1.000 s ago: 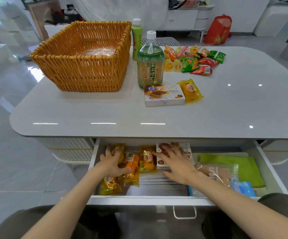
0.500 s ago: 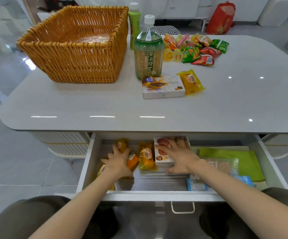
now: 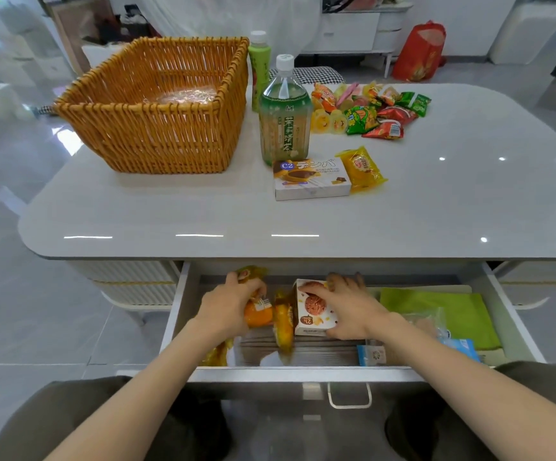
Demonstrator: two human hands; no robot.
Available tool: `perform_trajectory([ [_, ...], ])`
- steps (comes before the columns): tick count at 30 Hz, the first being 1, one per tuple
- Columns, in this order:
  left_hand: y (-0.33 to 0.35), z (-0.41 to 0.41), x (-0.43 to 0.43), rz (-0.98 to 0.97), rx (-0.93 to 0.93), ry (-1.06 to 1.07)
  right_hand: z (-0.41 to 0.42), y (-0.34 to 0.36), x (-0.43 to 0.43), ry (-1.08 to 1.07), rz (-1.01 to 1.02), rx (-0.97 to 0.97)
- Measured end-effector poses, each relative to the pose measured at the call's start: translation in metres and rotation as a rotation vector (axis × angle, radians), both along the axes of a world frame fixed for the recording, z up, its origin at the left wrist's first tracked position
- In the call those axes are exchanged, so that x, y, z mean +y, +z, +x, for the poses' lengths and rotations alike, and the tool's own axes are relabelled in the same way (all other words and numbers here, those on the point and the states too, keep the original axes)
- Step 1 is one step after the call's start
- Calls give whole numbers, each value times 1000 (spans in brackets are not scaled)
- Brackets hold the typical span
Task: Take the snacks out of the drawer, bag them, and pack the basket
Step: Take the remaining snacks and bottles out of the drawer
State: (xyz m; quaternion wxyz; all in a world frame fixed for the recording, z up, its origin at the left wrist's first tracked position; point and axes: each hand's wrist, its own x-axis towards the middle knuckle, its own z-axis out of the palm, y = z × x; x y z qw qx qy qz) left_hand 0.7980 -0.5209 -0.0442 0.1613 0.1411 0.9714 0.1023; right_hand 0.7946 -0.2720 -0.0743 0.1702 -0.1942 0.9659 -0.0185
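Observation:
The white drawer (image 3: 509, 314) under the table stands pulled out. Inside it my left hand (image 3: 228, 306) grips yellow-orange snack packets (image 3: 259, 314), with another packet (image 3: 283, 322) on edge just to its right. My right hand (image 3: 351, 306) holds a white cookie box (image 3: 311, 309) tilted up on its side. The wicker basket (image 3: 156, 128) sits at the table's back left, with something shiny in its bottom.
On the table stand two green tea bottles (image 3: 284, 111), a white snack box (image 3: 311, 179), a yellow packet (image 3: 363, 169) and a pile of small snacks (image 3: 373, 109). The drawer also holds a green bag (image 3: 442, 311), clear bags (image 3: 426, 322) and a blue packet (image 3: 461, 347).
Both hands went from lying flat on the drawer's contents to closing round them. The cookie box has tipped up on its side, and the packets are bunched under my left hand.

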Motion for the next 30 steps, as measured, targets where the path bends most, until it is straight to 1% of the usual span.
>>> perform_trajectory([
  [3, 21, 9, -3, 69, -13, -19, 6, 18, 3, 28, -50, 6],
  [8, 53, 27, -18, 159, -19, -66, 21, 49, 4, 7, -262, -38],
  [12, 71, 28, -26, 369, -73, -76, 32, 83, 10, 15, -392, 5],
  [14, 76, 24, -25, 455, -16, -39, 33, 98, 15, -8, -456, 65],
  [17, 78, 14, -15, 498, 165, 0, 26, 110, 29, -76, -430, 221],
  [20, 77, 1, 2, 517, 246, 20, 9, 114, 46, -159, -367, 318],
  [22, 76, -10, 16, 533, 244, 12, -3, 113, 57, -202, -327, 322],
  [26, 76, -37, 46, 532, 180, 3, -26, 107, 73, -238, -265, 269],
  [28, 77, -54, 62, 494, 168, -3, -37, 104, 78, -245, -249, 268],
  [30, 77, -71, 78, 407, 170, -14, -46, 103, 81, -237, -237, 332],
])
